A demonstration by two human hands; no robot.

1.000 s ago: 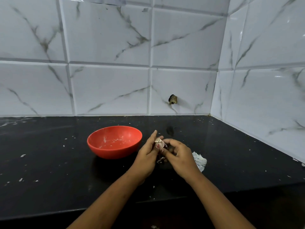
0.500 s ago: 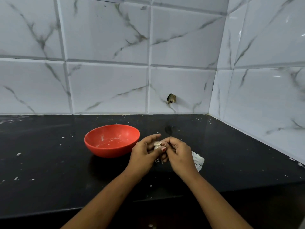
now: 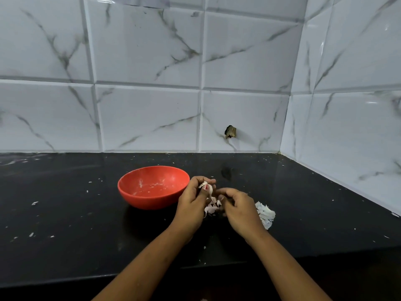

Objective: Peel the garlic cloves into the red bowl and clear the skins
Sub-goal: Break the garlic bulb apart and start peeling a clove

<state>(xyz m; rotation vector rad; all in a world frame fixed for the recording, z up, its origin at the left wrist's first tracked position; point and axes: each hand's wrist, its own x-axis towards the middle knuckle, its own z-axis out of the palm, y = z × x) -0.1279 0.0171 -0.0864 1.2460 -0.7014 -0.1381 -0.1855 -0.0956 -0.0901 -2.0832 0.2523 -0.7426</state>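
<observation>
Peeling in progress at a black desk [image 3: 65,213] set into a corner of tiled wall [image 3: 147,118]. The left hand [image 3: 192,206] is raised just above the desk near its middle. Its fingers [image 3: 200,180] and thumb are curled and pinch a garlic clove [image 3: 205,185] at the tips. A strip of skin [image 3: 210,197] hangs from the clove into a loose clump between the two hands. The right hand [image 3: 240,210] sits just beside the left and slightly lower, with its knuckles up and its fingers [image 3: 225,193] curled inward toward that clump. Whether these fingers actually pinch the skin cannot be told, since the tips are turned away. The red bowl [image 3: 147,202] stands upright on the desk immediately left of the left hand, about midway between the back and front edges. Its inner wall carries pale smears and specks. A heap of skins [image 3: 265,213] lies on the desk just right of the right hand and is partly hidden by it, on the side nearer the right edge. Small white flecks [image 3: 34,203] are scattered over the desk, mostly toward the left edge, with a few along the back edge. A dark stub [image 3: 230,131] projects from the back wall above the desk, beyond the hands.
</observation>
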